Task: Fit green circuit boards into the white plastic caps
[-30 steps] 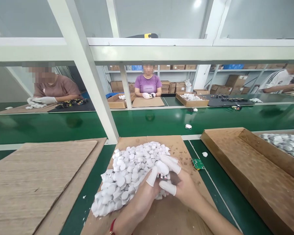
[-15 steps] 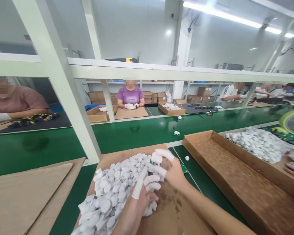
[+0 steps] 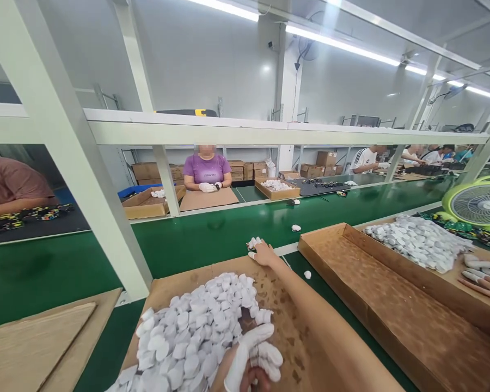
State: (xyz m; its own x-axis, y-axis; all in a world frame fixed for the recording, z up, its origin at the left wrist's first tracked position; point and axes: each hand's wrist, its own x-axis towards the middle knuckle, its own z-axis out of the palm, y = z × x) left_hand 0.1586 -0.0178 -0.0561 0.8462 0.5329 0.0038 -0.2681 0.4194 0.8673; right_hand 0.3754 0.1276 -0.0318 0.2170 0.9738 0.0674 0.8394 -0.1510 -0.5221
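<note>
My right hand (image 3: pixel 263 253) reaches across the cardboard sheet (image 3: pixel 286 288) to its far edge, with white finger cots on its fingertips. A small white piece or cot-covered fingertips (image 3: pixel 253 242) show there, over the green belt, and I cannot tell which. My left hand (image 3: pixel 249 370) sits low at the near edge of the heap of white rounded foam pieces (image 3: pixel 188 332), its cotted fingers curled. The small green circuit board is hidden behind my right arm.
A long cardboard tray (image 3: pixel 371 288) lies to the right, and a heap of white pieces (image 3: pixel 416 242) sits beyond it. A co-worker's gloved hand (image 3: pixel 482 275) is at the right edge, near a green fan (image 3: pixel 479 204). A white steel post (image 3: pixel 81 179) stands left.
My right hand has left the heap and stretched to the far edge of the cardboard. My left hand has dropped lower. The view has tilted up and turned, showing more ceiling.
</note>
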